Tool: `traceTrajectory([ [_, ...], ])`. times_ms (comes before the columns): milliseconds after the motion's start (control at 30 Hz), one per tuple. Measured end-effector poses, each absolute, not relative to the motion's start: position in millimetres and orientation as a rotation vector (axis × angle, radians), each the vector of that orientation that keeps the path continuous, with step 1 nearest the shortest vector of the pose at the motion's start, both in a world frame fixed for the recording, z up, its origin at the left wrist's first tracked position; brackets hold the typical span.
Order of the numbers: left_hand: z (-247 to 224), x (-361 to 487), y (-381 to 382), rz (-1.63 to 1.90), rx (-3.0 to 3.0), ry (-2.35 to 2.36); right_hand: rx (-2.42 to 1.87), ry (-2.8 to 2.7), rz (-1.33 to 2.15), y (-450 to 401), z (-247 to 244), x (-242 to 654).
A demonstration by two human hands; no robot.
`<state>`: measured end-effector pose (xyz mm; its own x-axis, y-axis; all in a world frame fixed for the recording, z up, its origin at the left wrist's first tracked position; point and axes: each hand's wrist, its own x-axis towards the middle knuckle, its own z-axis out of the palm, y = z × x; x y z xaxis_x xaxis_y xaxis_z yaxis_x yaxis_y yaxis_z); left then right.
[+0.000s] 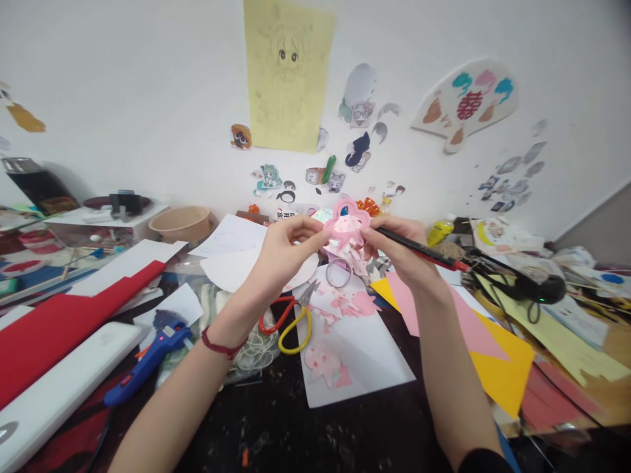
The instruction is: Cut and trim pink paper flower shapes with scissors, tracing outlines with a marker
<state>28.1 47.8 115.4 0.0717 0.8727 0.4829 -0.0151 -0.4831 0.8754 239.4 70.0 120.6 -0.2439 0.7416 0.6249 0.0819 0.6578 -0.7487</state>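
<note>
A pink flower-shaped cutout (340, 231) with an open-looking centre is held up in front of me. My left hand (293, 240) pinches its left edge between thumb and fingers. On the other side, my right hand (401, 253) is closed on a black pen (417, 244) with a red end, and its fingertips also touch the cutout's right edge. Below lies a white sheet (359, 361) bearing pink paper scraps (352, 302) and a pink spotted piece (323, 361). A round ring (339, 272) is just under the cutout. Scissors (296, 318) with red and yellow handles lie partly open near my left wrist.
To the left are a blue glue gun (158, 351), a long white device (73, 387), red sheets (73, 322) and a beige bowl (180, 223). Yellow paper (507, 361), pink paper (468, 322) and a black corded object (542, 289) lie right. The wall stands behind.
</note>
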Motion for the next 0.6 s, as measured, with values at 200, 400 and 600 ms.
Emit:
traceTrajectory([
  [200, 119.0, 25.0, 45.0, 1.495, 1.704, 0.898, -0.709, -1.750, 0.700, 68.2, 121.0, 242.0],
  [400, 108.6, 34.7, 43.2, 1.268, 1.703, 0.997, -0.752, -1.550, 0.561, 63.9, 125.1, 269.5],
  [600, 49.5, 76.7, 40.1, 0.813, 1.854, 1.067, -0.855, -1.293, 0.537, 51.5, 92.0, 300.1],
])
